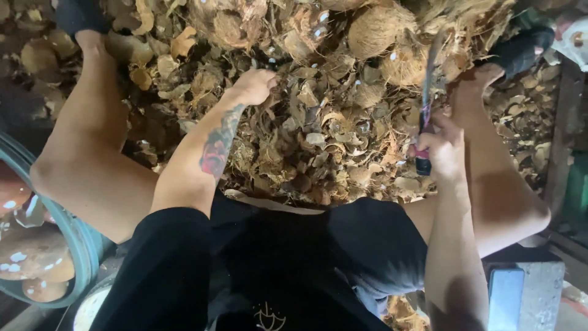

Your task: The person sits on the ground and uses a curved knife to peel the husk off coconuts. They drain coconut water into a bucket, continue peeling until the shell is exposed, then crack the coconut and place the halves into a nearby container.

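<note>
I sit with my knees spread over a heap of brown coconut husk pieces [318, 141]. My left hand [254, 86] reaches forward into the heap, fingers curled down among the husk scraps; what it touches is hidden. My right hand [442, 150] grips the dark handle of a long knife [427, 98], its blade pointing up and away from me toward the pile. Several whole husked coconuts [376, 27] lie at the far side of the heap, beyond both hands.
A blue-rimmed tub [76, 245] at my lower left holds peeled brown coconuts. A grey block with a flat rectangular object on it [507, 297] sits at lower right. My bare legs flank the heap on both sides.
</note>
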